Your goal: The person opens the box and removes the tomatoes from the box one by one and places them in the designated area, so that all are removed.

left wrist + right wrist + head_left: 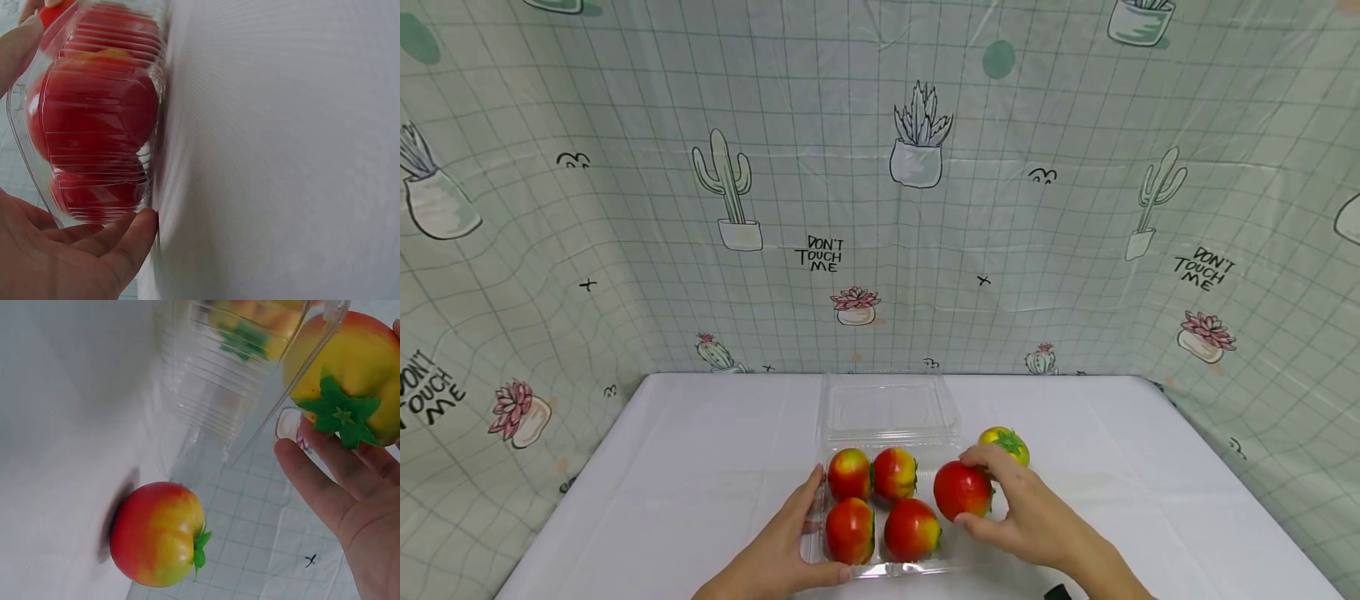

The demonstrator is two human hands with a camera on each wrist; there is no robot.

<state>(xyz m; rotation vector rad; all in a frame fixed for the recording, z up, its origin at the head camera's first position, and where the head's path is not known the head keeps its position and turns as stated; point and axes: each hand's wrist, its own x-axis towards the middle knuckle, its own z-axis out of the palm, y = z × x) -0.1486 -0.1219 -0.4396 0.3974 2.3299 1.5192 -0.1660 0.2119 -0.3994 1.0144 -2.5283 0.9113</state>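
The right hand (1015, 510) pinches a red-and-yellow tomato (961, 492) between thumb and fingers, at the right side of the clear plastic clamshell (887, 570), whose tray holds four more tomatoes (912, 531). The left hand (786, 542) grips the near left corner, thumb at the near rim, fingers against the left wall. To lower the held tomato well, I would keep that brace firm, since such light plastic probably slides easily, pass inside the right wall, and let go only once the fruit rests.

The lid (891, 408) lies open on the far side. A loose tomato (1002, 438) sits on the table (1112, 450) to the far right, partly covered by the right hand. Whether the held tomato is fully inside the rim is hard to judge; a black object (1057, 592) is cut off at the near edge.
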